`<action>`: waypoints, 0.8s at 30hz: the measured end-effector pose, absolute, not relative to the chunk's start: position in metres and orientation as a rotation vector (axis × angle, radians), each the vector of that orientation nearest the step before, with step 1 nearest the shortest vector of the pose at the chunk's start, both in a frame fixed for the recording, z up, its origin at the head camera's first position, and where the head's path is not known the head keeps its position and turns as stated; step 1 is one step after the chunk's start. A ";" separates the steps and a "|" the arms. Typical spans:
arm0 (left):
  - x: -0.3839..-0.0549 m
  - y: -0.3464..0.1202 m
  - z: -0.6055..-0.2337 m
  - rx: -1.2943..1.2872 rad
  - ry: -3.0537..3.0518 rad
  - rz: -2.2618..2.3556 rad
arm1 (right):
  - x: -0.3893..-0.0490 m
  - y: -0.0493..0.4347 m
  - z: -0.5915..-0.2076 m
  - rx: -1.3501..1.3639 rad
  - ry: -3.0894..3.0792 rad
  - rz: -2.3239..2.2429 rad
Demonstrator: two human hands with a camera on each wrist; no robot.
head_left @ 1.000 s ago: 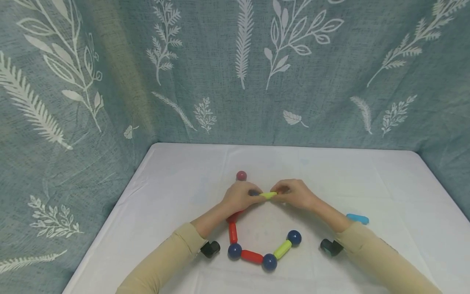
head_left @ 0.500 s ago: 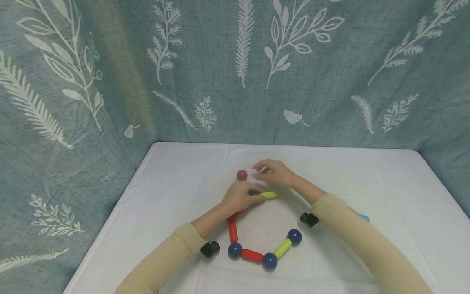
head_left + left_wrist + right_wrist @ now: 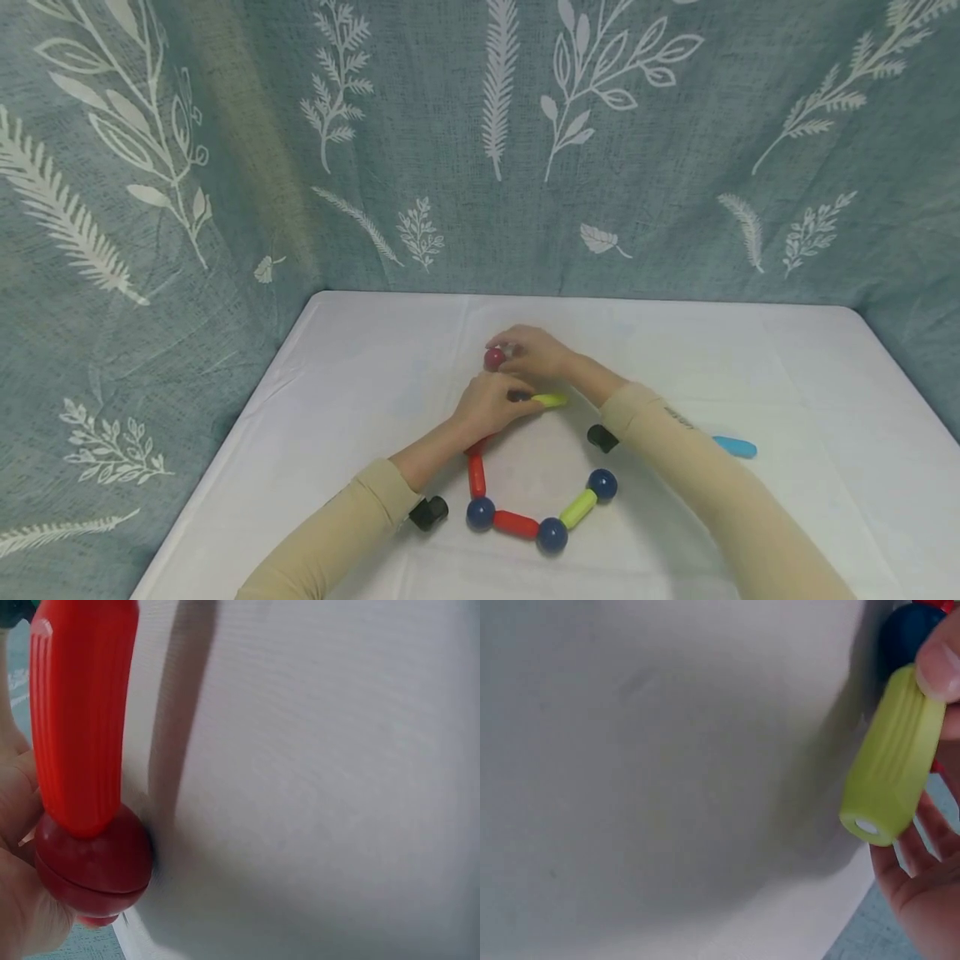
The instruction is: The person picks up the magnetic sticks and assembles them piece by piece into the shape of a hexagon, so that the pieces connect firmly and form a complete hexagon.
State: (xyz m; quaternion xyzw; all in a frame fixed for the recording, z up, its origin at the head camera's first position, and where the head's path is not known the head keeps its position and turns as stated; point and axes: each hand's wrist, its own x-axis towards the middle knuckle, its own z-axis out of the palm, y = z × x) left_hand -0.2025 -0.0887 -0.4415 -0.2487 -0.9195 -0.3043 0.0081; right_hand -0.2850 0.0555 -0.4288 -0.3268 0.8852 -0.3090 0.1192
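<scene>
My left hand (image 3: 491,404) pinches a yellow-green magnetic rod (image 3: 896,757) at its end beside a blue ball (image 3: 907,637). The rod's other end, with a pale round tip, sticks out free. My right hand (image 3: 536,354) has its fingers around a red ball (image 3: 494,359) at the far side, just beyond the left hand. Close by the left hand, in the left wrist view, a red rod (image 3: 82,712) meets a dark red ball (image 3: 94,859). The left hand hides part of the chain of rods and balls in the head view.
Toward the front, red rods (image 3: 516,524) link blue balls (image 3: 552,535), and another yellow-green rod (image 3: 578,508) leads up to the chain's end ball (image 3: 602,484). A loose light-blue rod (image 3: 735,447) lies on the white table (image 3: 810,383) beyond the right sleeve.
My right hand has left the free end of the yellow-green rod and moved left and away to the red ball, closing around it. The left hand has stayed in place.
</scene>
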 end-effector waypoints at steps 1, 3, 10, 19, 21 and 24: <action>-0.202 -0.089 -0.442 -0.784 -2.868 -0.950 | -0.285 0.056 -0.430 -0.959 2.598 -0.893; -0.202 -0.088 -0.442 -0.795 -2.863 -0.944 | -0.284 0.058 -0.430 -0.947 2.619 -0.890; -0.200 -0.086 -0.441 -0.758 -2.904 -0.959 | -0.272 0.089 -0.428 -0.771 2.636 -1.003; -0.197 -0.085 -0.439 -0.623 -2.986 -0.996 | -0.244 0.152 -0.432 -0.644 2.675 -1.094; -0.197 -0.085 -0.439 -0.612 -2.989 -0.998 | -0.237 0.162 -0.435 -0.621 2.671 -1.090; -0.198 -0.085 -0.439 -0.599 -2.992 -0.989 | -0.228 0.171 -0.439 -0.607 2.650 -1.096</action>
